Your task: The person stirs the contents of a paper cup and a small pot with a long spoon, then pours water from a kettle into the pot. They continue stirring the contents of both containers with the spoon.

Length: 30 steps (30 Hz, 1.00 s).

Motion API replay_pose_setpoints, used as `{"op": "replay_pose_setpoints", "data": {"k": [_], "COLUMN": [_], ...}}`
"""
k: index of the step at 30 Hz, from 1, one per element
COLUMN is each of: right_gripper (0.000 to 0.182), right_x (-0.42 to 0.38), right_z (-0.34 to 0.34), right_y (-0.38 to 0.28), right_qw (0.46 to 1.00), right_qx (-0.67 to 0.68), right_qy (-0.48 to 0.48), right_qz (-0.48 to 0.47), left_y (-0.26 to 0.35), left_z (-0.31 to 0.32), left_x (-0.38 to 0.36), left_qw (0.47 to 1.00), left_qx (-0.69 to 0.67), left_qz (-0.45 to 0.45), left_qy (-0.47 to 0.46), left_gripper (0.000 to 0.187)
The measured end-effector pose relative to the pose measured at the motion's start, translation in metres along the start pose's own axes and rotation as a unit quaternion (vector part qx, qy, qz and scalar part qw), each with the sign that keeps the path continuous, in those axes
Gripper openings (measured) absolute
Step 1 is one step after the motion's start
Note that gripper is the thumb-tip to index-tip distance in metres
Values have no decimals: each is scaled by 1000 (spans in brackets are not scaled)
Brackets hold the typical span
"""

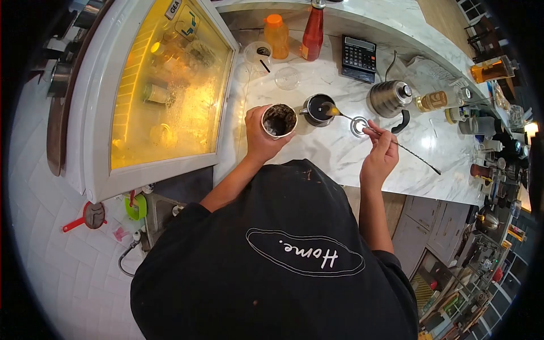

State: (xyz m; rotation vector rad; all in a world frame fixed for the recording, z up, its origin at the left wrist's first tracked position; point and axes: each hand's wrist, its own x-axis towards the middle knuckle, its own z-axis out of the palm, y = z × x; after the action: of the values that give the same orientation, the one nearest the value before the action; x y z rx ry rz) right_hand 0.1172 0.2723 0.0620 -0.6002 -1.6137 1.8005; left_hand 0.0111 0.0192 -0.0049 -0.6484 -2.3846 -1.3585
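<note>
My left hand (262, 136) is wrapped around a cup (279, 120) with a pale rim, its inside coated with dark, mottled stuff. In my right hand (381, 148) is a long bar spoon (416, 157) with a twisted handle, pinched between thumb and fingers. The spoon's bowl reaches over a metal cup (307, 111) of dark liquid that stands on the counter, just right of the held cup. Under the spoon's shaft lies a round metal disc (358, 127) on the marble.
A kettle (389, 99) and a calculator (358, 58) are on the marble counter (334, 164). Behind stand an orange-capped bottle (276, 37), a red bottle (313, 33) and a plastic cup (258, 55) near a clear lid (287, 78). A glass-door fridge (170, 102) borders the left side.
</note>
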Motion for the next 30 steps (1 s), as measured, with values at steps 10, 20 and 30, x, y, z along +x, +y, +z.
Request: {"op": "replay_pose_setpoints", "data": {"k": [10,20,30], "right_gripper": [32,20,13], "right_x": [18,19,12], "right_z": [2,6,21], "right_y": [46,26,25], "right_qw": [974,923,909], "right_qx": [-181,-303,-336], "right_qy": [-125,-155,-147], "right_qz": [-52,-178,-200], "left_y": [-3,0,-2], "left_z": [6,11,4], "left_x": [9,16,15], "left_qw": [1000,999,998], "left_qx": [-5,-15,-37], "left_qz": [-5,24,41], "left_qy": [-23,-34,-39], "left_gripper": [85,87,86]}}
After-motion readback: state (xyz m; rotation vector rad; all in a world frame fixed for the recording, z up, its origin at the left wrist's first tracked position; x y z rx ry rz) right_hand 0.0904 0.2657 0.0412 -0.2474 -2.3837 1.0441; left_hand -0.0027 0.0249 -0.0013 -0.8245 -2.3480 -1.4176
